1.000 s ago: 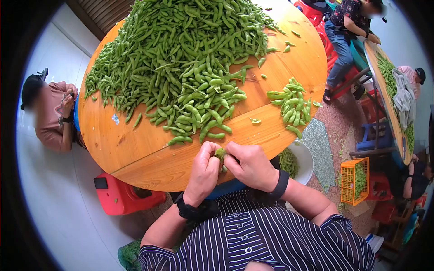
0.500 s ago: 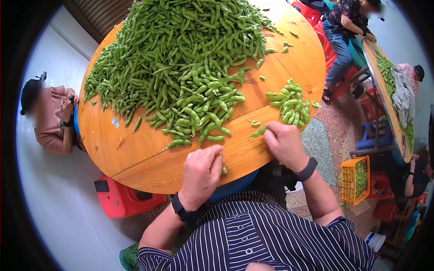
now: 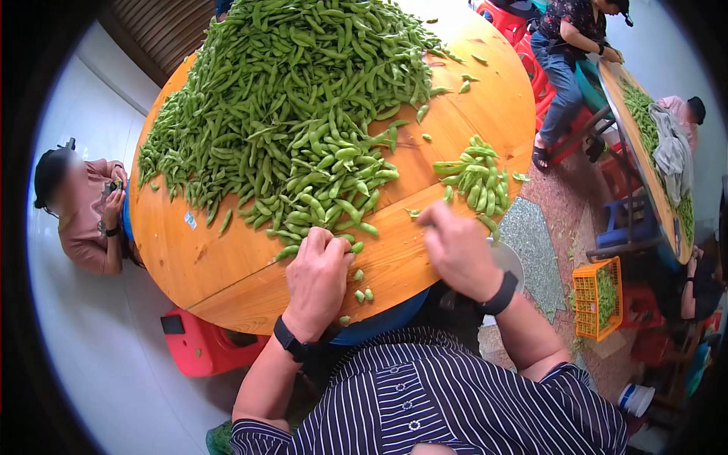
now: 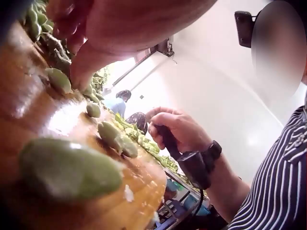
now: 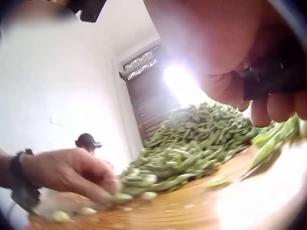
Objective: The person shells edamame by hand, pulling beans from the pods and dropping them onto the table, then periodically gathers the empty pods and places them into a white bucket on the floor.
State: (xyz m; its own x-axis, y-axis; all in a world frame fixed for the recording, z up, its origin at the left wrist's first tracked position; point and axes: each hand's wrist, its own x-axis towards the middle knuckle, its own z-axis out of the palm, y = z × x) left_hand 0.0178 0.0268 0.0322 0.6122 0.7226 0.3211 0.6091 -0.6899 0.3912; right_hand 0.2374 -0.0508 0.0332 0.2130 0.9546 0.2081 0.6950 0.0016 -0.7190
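A tall heap of green soybean pods (image 3: 273, 114) covers the far part of the round wooden table (image 3: 235, 284). My left hand (image 3: 317, 277) is at the heap's near edge, fingers bent down, pinching a soybean pod (image 3: 357, 247) at the fingertips. Several shelled beans (image 3: 368, 294) lie just right of that hand, and they loom large in the left wrist view as loose beans (image 4: 72, 167). My right hand (image 3: 462, 254), blurred, is above the table's right front edge, fingers loosely bent with no pod showing. A black strip (image 5: 276, 76) crosses by its fingers.
A smaller group of pods (image 3: 481, 182) lies at the table's right side. Below that edge is a pale basin (image 3: 509, 262). A red stool (image 3: 201, 345) stands at the left, near a seated person (image 3: 91, 212). An orange crate (image 3: 597, 299) is on the floor at right.
The hands have parted. My right hand went right with a pod, which is no longer seen in it. My left hand moved forward to the heap, and more loose beans show beside it.
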